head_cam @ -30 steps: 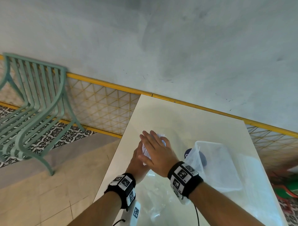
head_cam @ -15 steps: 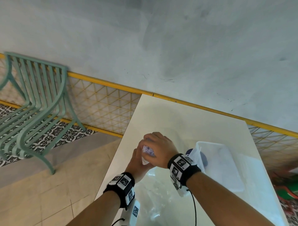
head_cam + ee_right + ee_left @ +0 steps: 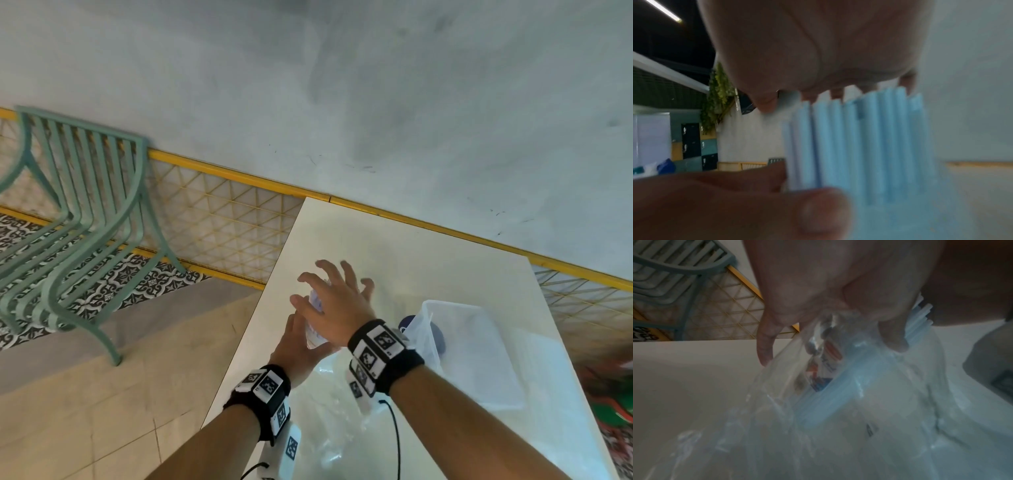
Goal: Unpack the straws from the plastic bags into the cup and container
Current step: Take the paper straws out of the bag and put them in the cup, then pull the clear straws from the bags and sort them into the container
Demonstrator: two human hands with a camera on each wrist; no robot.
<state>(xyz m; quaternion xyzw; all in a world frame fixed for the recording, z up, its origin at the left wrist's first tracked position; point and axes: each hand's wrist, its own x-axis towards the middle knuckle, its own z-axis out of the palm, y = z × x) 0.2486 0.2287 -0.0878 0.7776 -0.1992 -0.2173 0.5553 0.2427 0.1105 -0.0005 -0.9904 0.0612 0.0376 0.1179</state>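
We grip the bundle of pale blue straws [image 3: 855, 146] with our left hand [image 3: 301, 346], low in the middle of the head view, the plastic bag [image 3: 818, 418] trailing beneath onto the counter [image 3: 394, 246]. Our right hand [image 3: 337, 308] hovers over the tips, fingers spread, clamped on nothing. The clear container [image 3: 479, 346] at right looks empty; a dark round shape behind it may be the cup. By our reckoning, unloading has barely begun.
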